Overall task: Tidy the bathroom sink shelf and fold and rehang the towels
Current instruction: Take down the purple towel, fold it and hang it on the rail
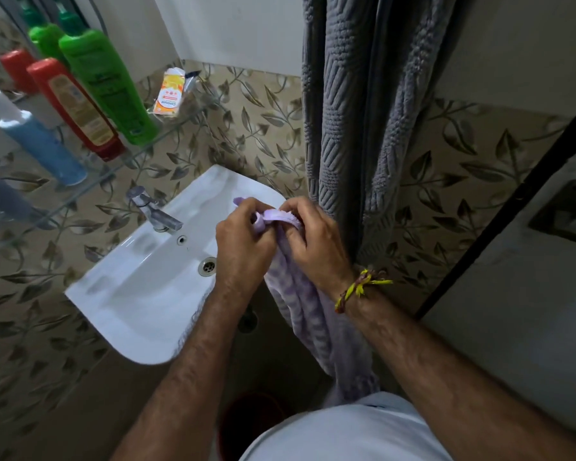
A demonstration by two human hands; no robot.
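Observation:
A lilac towel [308, 314] hangs down in front of me, its top edge bunched between both hands over the right side of the white sink [140, 294]. My left hand [243, 244] grips the towel's upper edge with curled fingers. My right hand [313, 244], with a yellow thread band at the wrist, pinches the same edge close beside it. A grey textured towel [356, 111] hangs on the wall just behind my right hand. The glass shelf [90, 186] at the left carries a green bottle [107, 84], a red bottle [77, 108] and a blue bottle [44, 148].
An orange and white sachet [170, 94] lies at the shelf's far end. A chrome tap [153, 211] stands at the sink's back. The mirror at far left doubles the bottles. A dark red bucket [246, 424] sits on the floor under the sink. A black rail [499, 214] runs diagonally at right.

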